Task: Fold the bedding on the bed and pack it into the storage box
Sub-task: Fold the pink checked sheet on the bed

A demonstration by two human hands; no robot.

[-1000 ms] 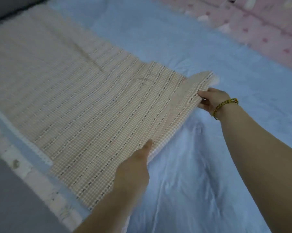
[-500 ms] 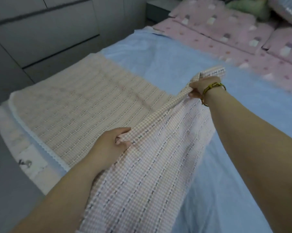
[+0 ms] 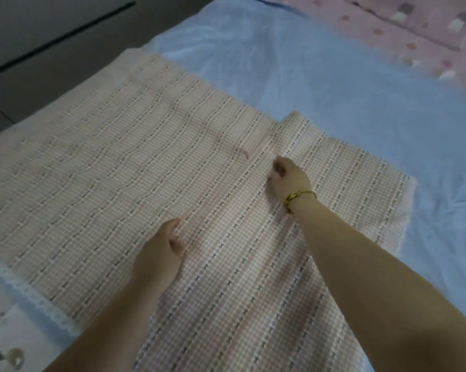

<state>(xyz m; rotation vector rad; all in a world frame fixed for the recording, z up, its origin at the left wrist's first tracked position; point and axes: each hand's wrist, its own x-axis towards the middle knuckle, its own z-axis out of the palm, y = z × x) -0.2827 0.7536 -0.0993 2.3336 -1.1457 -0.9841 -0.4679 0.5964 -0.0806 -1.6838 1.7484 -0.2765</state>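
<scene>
Where left hand (image 3: 159, 255), right hand (image 3: 289, 179) touch | bedding (image 3: 113, 170): pink-beige check, flat

checked beige bedding (image 3: 135, 167) | spread flat on bed | near flap folded over

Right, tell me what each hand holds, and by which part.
The left hand lies loose on the checked blanket, holding nothing. The right hand curls at the folded edge; whether it pinches cloth cannot be told.
</scene>
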